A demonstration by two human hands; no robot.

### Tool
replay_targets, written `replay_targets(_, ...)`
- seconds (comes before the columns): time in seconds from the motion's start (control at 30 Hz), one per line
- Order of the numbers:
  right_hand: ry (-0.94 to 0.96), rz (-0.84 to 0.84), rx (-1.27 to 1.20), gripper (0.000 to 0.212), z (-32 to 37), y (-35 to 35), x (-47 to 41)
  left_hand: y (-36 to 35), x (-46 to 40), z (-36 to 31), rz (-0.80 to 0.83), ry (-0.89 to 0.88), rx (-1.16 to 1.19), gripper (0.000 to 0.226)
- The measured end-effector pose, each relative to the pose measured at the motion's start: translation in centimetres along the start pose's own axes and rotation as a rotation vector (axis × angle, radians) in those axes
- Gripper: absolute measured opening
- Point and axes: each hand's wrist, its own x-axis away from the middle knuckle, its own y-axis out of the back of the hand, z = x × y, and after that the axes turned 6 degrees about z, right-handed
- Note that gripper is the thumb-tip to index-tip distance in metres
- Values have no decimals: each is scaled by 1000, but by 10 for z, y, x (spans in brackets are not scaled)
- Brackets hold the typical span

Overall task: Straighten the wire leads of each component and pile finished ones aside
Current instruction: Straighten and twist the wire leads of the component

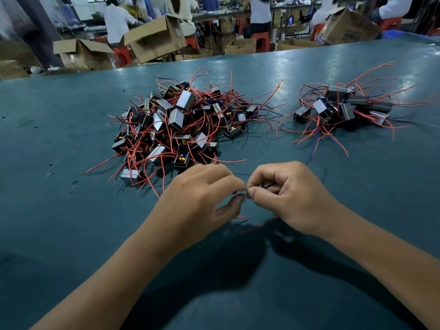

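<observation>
Pinched between the fingertips of the left hand and right hand above the table, a thin wire lead may be kinked if pulled unevenly, its component being hidden.

Two bare forearms reach in from the near edge, converging at centre. The left hand is knuckles-up, its fingers bent, thumb and forefinger tips pinched together. The right hand is curled into a loose fist, its grip meeting the left's fingertip to fingertip.
</observation>
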Motion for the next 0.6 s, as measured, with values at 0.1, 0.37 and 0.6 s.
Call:
replay_targets(0.1, -30, 16, -63, 14, 0, 2, -2, -1, 0, 0, -26, -79, -107, 7)
replay_targets(0.37, -18, 29, -78, 19, 1, -1, 0, -2, -4, -5, -13, -6, -1, 8)
replay_targets(0.6, 282, -44, 433, 9, 3, -2, 4, 2, -9, -5, 176, 714, 974, 10)
